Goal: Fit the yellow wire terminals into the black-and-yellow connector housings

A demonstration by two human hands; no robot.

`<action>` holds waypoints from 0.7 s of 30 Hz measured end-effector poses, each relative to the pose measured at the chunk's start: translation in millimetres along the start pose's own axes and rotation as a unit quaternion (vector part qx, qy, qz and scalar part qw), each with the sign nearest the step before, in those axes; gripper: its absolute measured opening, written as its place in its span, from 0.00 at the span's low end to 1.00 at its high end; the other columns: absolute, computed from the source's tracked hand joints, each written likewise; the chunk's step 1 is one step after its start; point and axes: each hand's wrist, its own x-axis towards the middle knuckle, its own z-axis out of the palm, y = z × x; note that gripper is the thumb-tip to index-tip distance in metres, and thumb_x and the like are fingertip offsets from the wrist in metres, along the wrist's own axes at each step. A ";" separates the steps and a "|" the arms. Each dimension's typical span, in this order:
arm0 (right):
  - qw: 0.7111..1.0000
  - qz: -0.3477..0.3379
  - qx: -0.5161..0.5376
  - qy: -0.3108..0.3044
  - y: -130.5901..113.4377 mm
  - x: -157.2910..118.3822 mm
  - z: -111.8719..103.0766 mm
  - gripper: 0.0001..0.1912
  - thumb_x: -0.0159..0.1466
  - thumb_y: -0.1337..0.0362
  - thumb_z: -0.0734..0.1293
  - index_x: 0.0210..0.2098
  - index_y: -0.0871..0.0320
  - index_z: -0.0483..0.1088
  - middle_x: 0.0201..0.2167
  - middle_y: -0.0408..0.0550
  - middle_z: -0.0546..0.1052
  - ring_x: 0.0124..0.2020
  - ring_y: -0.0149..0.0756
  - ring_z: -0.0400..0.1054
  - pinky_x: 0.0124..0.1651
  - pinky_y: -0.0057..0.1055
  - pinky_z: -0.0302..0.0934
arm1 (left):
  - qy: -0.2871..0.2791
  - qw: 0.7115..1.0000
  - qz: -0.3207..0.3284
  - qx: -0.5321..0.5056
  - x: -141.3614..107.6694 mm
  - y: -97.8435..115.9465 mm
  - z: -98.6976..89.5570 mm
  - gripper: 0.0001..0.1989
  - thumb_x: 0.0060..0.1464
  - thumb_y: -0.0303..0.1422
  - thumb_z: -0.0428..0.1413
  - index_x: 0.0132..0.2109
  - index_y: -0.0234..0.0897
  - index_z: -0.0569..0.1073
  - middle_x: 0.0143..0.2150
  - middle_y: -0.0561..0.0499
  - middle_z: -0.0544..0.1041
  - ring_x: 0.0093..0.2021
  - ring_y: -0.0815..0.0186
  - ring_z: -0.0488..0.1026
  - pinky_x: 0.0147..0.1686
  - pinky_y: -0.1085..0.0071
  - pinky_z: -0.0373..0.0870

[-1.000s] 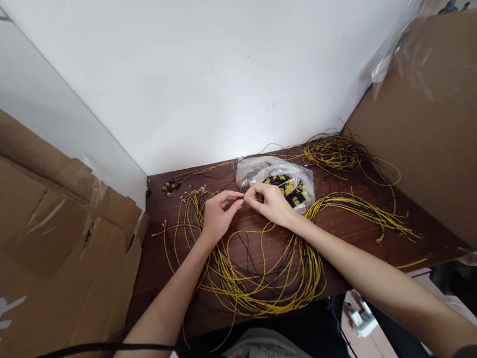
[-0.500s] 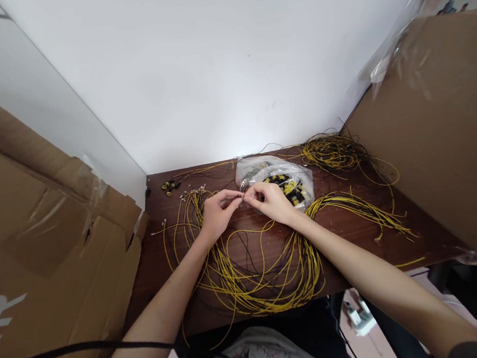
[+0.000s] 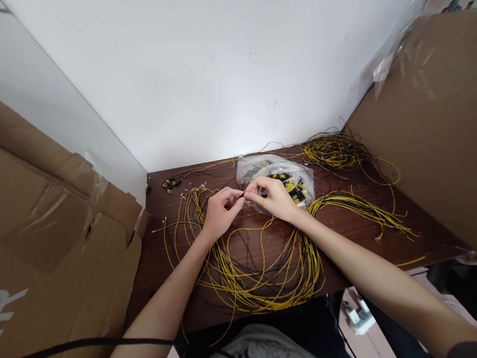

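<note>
My left hand and my right hand meet fingertip to fingertip above the table's middle. Both are closed in a pinch around a tiny dark piece at the fingertips, too small to name. Just behind the right hand lies a clear plastic bag holding small yellow and black parts. Under and between my forearms curves a bundle of yellow and black wires. Its left ends carry small pale tips beside the left hand, and its right ends fan out past my right forearm.
A tangle of yellow and black wire sits at the back right of the brown table. Several small black and yellow parts lie back left. Cardboard stands left, a cardboard box right, a white wall behind.
The fingers of both hands have shifted slightly around the tiny piece, and the hands stay together in nearly the same place. The wires and bag lie as before.
</note>
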 end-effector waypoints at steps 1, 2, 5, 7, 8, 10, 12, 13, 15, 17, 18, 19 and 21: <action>1.000 0.011 0.012 0.004 1.1 0.5 -0.5 0.09 0.59 0.60 0.65 0.29 0.60 0.71 0.26 0.44 0.73 0.28 0.31 0.66 0.34 0.28 0.60 | 0.000 1.000 -0.002 -0.001 0.1 -0.1 0.0 0.06 0.50 0.32 0.56 0.34 0.34 0.74 0.27 0.52 0.69 0.25 0.72 0.64 0.24 0.76 0.61; 0.999 0.025 0.028 0.012 2.4 1.2 -1.5 0.09 0.59 0.60 0.65 0.29 0.60 0.71 0.25 0.44 0.73 0.28 0.31 0.65 0.33 0.27 0.59 | 0.000 1.000 -0.006 -0.003 0.1 -0.4 0.1 0.06 0.50 0.32 0.56 0.34 0.34 0.74 0.27 0.52 0.70 0.25 0.72 0.64 0.25 0.76 0.61; 0.995 0.055 0.070 0.047 5.8 3.3 -5.0 0.09 0.58 0.60 0.66 0.28 0.61 0.70 0.25 0.44 0.73 0.26 0.30 0.65 0.31 0.26 0.58 | 0.001 1.000 -0.018 -0.011 0.0 -1.1 0.6 0.06 0.50 0.32 0.55 0.35 0.34 0.74 0.29 0.51 0.71 0.26 0.71 0.67 0.26 0.76 0.63; 0.994 0.055 0.083 0.051 6.1 3.7 -5.9 0.09 0.57 0.60 0.66 0.29 0.61 0.70 0.25 0.44 0.72 0.26 0.30 0.65 0.30 0.26 0.58 | -0.001 1.000 -0.023 -0.013 -0.2 -0.8 0.8 0.06 0.50 0.32 0.55 0.35 0.34 0.74 0.30 0.51 0.72 0.27 0.71 0.68 0.27 0.76 0.63; 0.994 0.050 0.083 0.042 5.5 3.4 -5.6 0.09 0.57 0.61 0.66 0.30 0.61 0.71 0.25 0.44 0.73 0.26 0.30 0.65 0.31 0.26 0.58 | -0.002 1.000 -0.022 -0.011 -0.3 -0.4 0.7 0.06 0.50 0.32 0.55 0.35 0.34 0.74 0.30 0.51 0.72 0.28 0.71 0.68 0.27 0.76 0.63; 0.997 0.037 0.069 0.016 3.3 2.3 -3.8 0.08 0.57 0.61 0.67 0.31 0.61 0.71 0.25 0.44 0.73 0.27 0.30 0.66 0.31 0.26 0.58 | -0.007 1.000 -0.017 -0.002 -0.4 0.6 0.3 0.06 0.51 0.32 0.55 0.34 0.34 0.75 0.29 0.51 0.71 0.28 0.71 0.67 0.27 0.76 0.63; 0.999 0.026 0.044 -0.002 1.3 1.1 -2.0 0.08 0.58 0.61 0.66 0.31 0.61 0.72 0.25 0.44 0.74 0.27 0.30 0.66 0.31 0.26 0.58 | -0.011 1.000 -0.009 0.007 -0.3 1.4 -0.2 0.06 0.51 0.31 0.55 0.34 0.34 0.75 0.29 0.51 0.71 0.28 0.71 0.67 0.26 0.76 0.62; 0.999 0.025 0.032 -0.005 0.8 0.7 -1.5 0.08 0.58 0.61 0.66 0.30 0.60 0.72 0.25 0.44 0.74 0.28 0.30 0.66 0.31 0.26 0.57 | -0.013 1.000 -0.007 0.009 -0.1 1.5 -0.3 0.06 0.51 0.31 0.54 0.34 0.34 0.75 0.29 0.51 0.71 0.28 0.71 0.67 0.27 0.76 0.63; 0.999 0.031 0.014 0.004 1.7 0.8 -2.1 0.09 0.59 0.60 0.65 0.29 0.60 0.71 0.26 0.45 0.74 0.28 0.30 0.66 0.31 0.26 0.57 | -0.012 1.000 -0.006 0.010 0.2 1.1 -0.2 0.06 0.51 0.32 0.55 0.34 0.35 0.75 0.30 0.50 0.72 0.28 0.70 0.68 0.27 0.76 0.63; 0.999 0.044 0.009 0.029 4.7 1.8 -4.0 0.09 0.59 0.60 0.65 0.29 0.60 0.71 0.26 0.45 0.74 0.27 0.30 0.65 0.31 0.26 0.57 | -0.008 1.000 -0.012 0.005 0.4 0.2 0.2 0.07 0.50 0.32 0.55 0.34 0.35 0.76 0.30 0.50 0.73 0.28 0.70 0.69 0.27 0.75 0.64; 0.998 0.049 0.009 0.044 6.4 2.3 -5.0 0.10 0.59 0.60 0.65 0.29 0.60 0.70 0.25 0.45 0.74 0.26 0.30 0.64 0.30 0.26 0.57 | -0.007 1.000 -0.017 0.002 0.4 -0.3 0.5 0.07 0.50 0.32 0.55 0.34 0.34 0.76 0.30 0.50 0.73 0.28 0.69 0.70 0.27 0.75 0.65; 0.997 0.052 0.010 0.057 7.9 2.9 -5.9 0.10 0.59 0.59 0.64 0.30 0.61 0.70 0.25 0.45 0.73 0.26 0.30 0.64 0.30 0.26 0.57 | -0.006 1.000 -0.022 -0.002 0.3 -0.9 0.8 0.07 0.50 0.32 0.55 0.34 0.34 0.76 0.30 0.50 0.74 0.29 0.69 0.70 0.28 0.75 0.66; 0.996 0.053 0.019 0.068 9.2 3.4 -6.7 0.10 0.60 0.59 0.64 0.30 0.60 0.70 0.25 0.45 0.73 0.26 0.30 0.64 0.30 0.26 0.57 | -0.009 0.999 -0.034 -0.010 0.1 -2.3 1.3 0.08 0.50 0.33 0.55 0.35 0.34 0.76 0.31 0.49 0.76 0.30 0.68 0.72 0.28 0.74 0.67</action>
